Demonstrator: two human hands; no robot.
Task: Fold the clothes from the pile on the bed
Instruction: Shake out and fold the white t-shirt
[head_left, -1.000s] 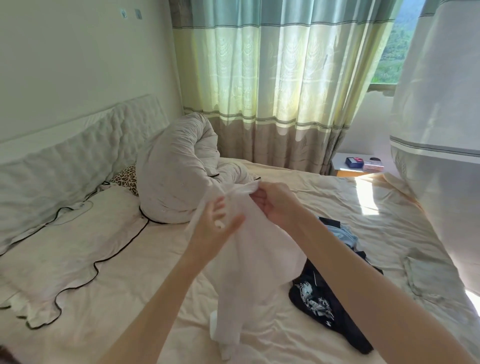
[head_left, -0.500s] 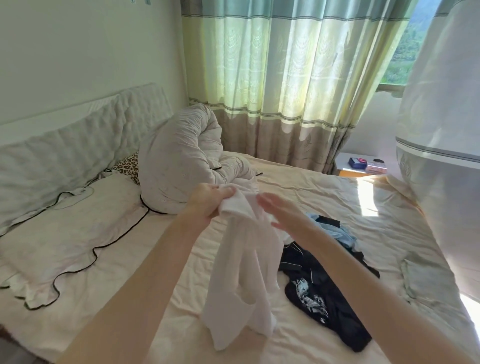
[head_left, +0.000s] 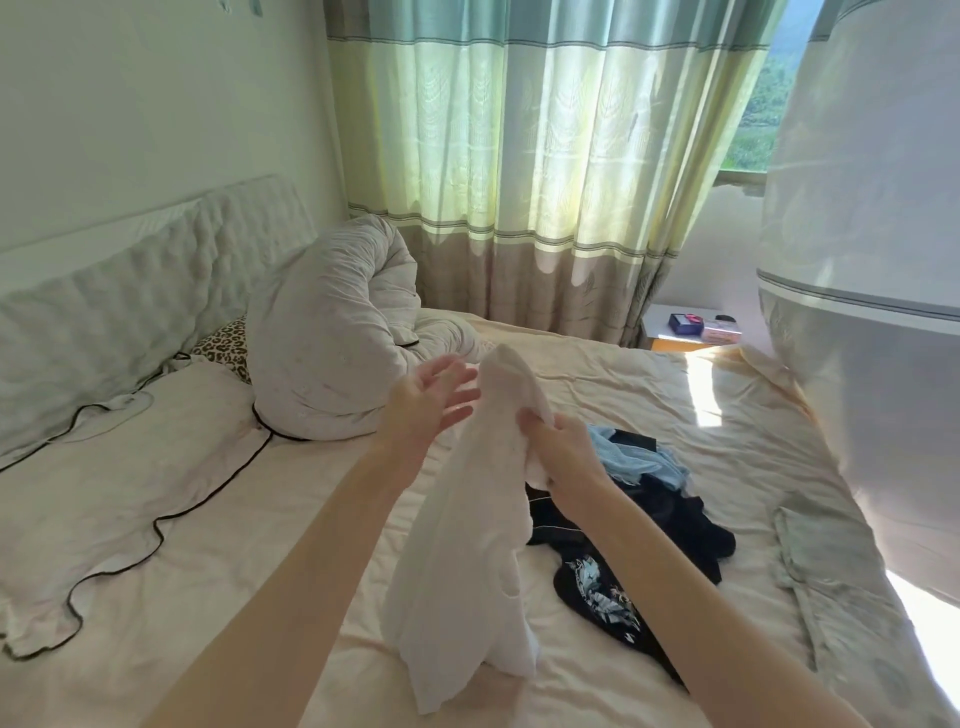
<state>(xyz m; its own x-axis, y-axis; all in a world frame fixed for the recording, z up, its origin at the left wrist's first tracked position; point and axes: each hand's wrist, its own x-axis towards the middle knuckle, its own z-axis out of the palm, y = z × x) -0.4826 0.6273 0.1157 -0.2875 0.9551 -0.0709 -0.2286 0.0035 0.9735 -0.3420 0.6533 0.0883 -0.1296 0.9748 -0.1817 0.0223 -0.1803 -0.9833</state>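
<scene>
The right hand (head_left: 558, 447) grips a bunched fold of the white garment (head_left: 467, 545) near its upper end, fingers curled into the cloth, and holds it up over the bed (head_left: 218, 571). The garment hangs down in a long crumpled drape, its lower end touching the cream sheet between the two forearms. The left hand (head_left: 434, 400) is just beside the garment's top, palm turned toward it, fingers spread and straight, holding nothing. Just to the right of the garment lies the pile of clothes (head_left: 639, 525): a light blue piece on top, dark pieces beneath, one with a pale blue-and-white print whose shapes are too small to read as lettering. A rolled duvet (head_left: 332, 343) sits near the padded headboard (head_left: 130, 280). Small boxes rest on a bedside table (head_left: 691, 325) by the curtain (head_left: 519, 171); their labels cannot be read.
</scene>
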